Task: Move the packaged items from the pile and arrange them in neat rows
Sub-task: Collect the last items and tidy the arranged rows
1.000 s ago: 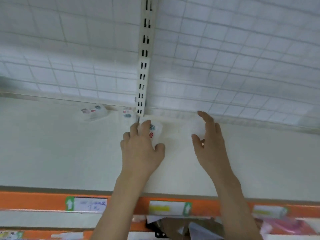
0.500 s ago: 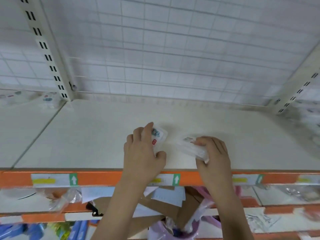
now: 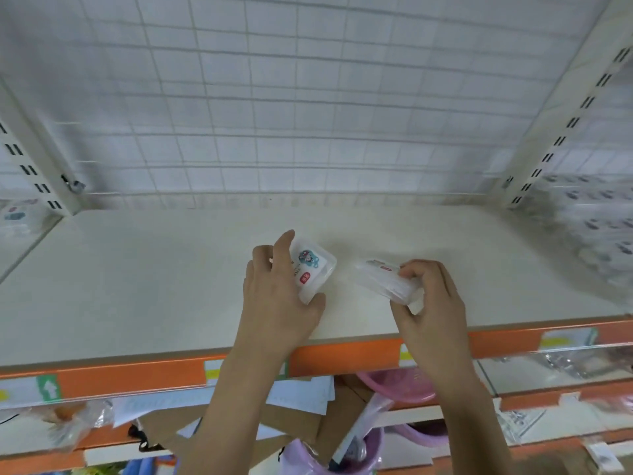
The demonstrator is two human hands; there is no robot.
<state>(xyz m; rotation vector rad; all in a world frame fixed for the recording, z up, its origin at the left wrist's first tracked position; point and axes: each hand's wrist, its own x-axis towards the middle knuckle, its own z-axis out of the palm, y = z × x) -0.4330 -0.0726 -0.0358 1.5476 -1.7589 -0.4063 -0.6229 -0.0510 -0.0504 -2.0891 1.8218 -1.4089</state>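
My left hand (image 3: 277,296) grips a small clear packaged item (image 3: 313,267) with a cartoon print and a red mark, thumb under it and fingers along its left side. My right hand (image 3: 428,303) holds a second clear packaged item (image 3: 380,275), turned edge-on, fingers curled over its right end. Both items hover over the front middle of the cream shelf (image 3: 154,275). A blurred pile of clear packaged items (image 3: 589,231) lies at the shelf's far right.
A white wire-grid back panel (image 3: 308,114) stands behind the shelf, with slotted uprights at left (image 3: 30,166) and right (image 3: 561,132). An orange price rail (image 3: 137,375) runs along the front edge. Below are cardboard, papers and pink plastic baskets (image 3: 397,385). More packages (image 3: 17,210) sit far left.
The view has swung right, from the left upright to the open shelf bay. Both hands came back from the rear of the shelf to its front, each keeping its package.
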